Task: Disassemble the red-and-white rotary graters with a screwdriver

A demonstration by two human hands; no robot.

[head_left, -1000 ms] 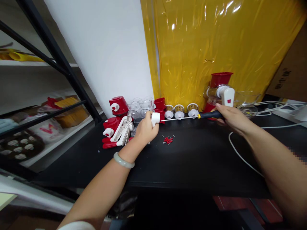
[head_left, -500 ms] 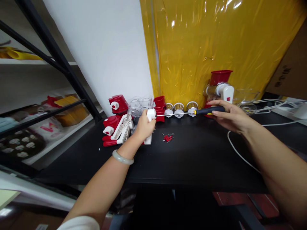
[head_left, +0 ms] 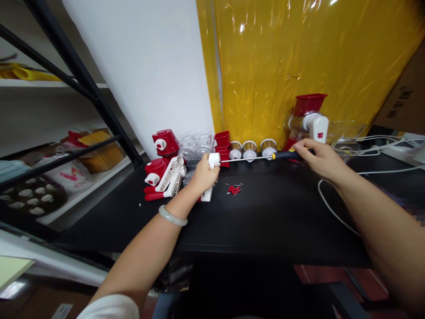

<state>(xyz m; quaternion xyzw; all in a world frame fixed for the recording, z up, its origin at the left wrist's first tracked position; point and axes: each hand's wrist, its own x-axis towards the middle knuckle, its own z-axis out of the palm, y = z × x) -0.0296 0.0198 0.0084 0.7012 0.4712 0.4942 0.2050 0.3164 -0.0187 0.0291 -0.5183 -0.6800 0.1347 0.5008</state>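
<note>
My left hand (head_left: 205, 173) is closed round a white plastic crank handle (head_left: 214, 160); its round end sticks out above my fingers and the lower part shows beneath them. A long screwdriver (head_left: 285, 155) lies level in my right hand (head_left: 317, 159), whose fingers are wrapped round the end of its dark blue and yellow grip. The metal shaft's tip meets the crank handle's round end; whether it sits on a screw is too small to tell. Below the shaft, small red pieces and screws (head_left: 234, 189) lie in a loose pile on the black table (head_left: 265, 226).
Left of my left hand are white crank arms with red grips (head_left: 171, 177), red grater housings (head_left: 165, 142) and clear cups (head_left: 199, 141). Several grater drums (head_left: 249, 150) line the back. An assembled rotary grater (head_left: 310, 115) stands at back right, near white cables (head_left: 381, 148).
The fingers of my right hand, looser and more stretched along the screwdriver grip before, are now curled round its end. My left hand keeps its hold on the crank handle. The view has shifted slightly.
</note>
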